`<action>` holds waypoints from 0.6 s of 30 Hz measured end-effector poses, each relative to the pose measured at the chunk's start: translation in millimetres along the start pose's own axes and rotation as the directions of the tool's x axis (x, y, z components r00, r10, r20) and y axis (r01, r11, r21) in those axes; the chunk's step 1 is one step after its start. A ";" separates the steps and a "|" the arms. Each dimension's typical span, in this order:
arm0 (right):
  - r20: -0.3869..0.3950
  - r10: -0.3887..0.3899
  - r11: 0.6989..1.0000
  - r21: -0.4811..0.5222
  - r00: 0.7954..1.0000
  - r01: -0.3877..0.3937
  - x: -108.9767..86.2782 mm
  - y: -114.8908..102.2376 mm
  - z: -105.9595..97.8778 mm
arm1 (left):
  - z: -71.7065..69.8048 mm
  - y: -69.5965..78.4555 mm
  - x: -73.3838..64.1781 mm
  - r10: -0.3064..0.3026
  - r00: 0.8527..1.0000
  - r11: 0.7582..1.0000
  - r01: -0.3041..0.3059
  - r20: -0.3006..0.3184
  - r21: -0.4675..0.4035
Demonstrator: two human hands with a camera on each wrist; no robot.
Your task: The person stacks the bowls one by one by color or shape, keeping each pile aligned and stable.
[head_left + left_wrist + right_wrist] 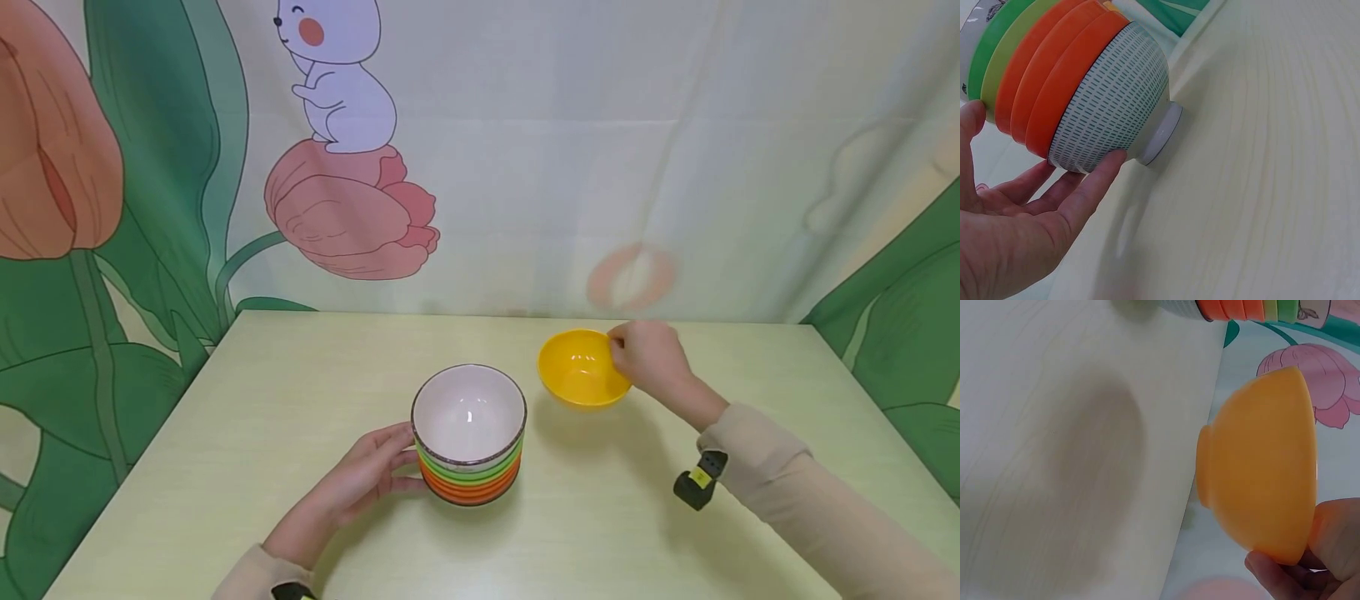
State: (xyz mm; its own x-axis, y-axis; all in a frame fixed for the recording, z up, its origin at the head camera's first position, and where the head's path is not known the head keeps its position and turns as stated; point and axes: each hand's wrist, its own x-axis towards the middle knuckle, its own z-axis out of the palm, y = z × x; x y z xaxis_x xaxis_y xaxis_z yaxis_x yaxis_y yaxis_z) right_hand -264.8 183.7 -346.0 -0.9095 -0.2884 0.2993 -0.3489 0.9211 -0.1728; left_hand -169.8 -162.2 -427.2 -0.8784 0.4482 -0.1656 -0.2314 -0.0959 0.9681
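A stack of nested bowls (468, 425) stands on the table: a white bowl with a dark rim on top, green and orange bowls below, and a dash-patterned bowl (1116, 94) at the bottom with its foot on the tabletop. Against the stack's left side rests my left hand (371, 475), fingers fairly straight and touching the outer walls. To the right of the stack, a yellow bowl (577, 371) hangs above the table, casting a shadow beneath. My right hand (651, 358) pinches its right rim between thumb and fingers. The yellow bowl's inside is bare.
The pale wooden table (337, 358) ends at a back edge, just behind the yellow bowl. Beyond hangs a curtain (525, 167) printed with tulips and a white animal. A black wrist device (699, 481) sits on the right sleeve.
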 end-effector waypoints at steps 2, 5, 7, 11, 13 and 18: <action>-0.014 -0.022 1.000 -0.006 1.000 0.022 0.3 -2.3 -1.3 | -0.1 0.1 0.3 -0.002 1.000 1.000 0.002 -0.003 0.002; -0.035 -0.054 0.999 -0.004 0.998 0.054 0.9 -5.8 -4.6 | 0.0 0.3 0.5 -0.008 1.000 1.000 0.008 -0.013 0.005; -0.046 -0.075 0.997 -0.001 0.996 0.075 1.5 -7.8 -7.2 | 0.3 0.5 0.4 -0.011 1.000 1.000 0.011 -0.019 0.004; -0.061 -0.106 0.994 0.013 0.992 0.107 3.4 -12.4 -13.6 | 0.7 0.4 0.5 -0.006 1.000 1.000 0.007 -0.014 0.005; -0.065 -0.113 0.993 0.023 0.991 0.115 4.5 -15.4 -16.9 | 0.8 0.1 0.4 -0.003 1.000 1.000 0.003 -0.011 0.004; -0.066 -0.133 0.990 0.035 0.989 0.136 6.7 -23.3 -26.0 | 0.6 -0.5 0.1 -0.003 1.000 1.000 0.003 -0.014 0.005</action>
State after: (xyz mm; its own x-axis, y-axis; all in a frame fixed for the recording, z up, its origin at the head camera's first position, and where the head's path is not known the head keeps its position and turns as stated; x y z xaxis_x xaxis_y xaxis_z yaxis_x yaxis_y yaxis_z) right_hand -256.9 167.1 -315.6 -0.8381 -0.3907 0.3808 -0.4767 0.8638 -0.1629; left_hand -169.5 -161.5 -427.6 -0.8836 0.4357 -0.1715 -0.2322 -0.0896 0.9685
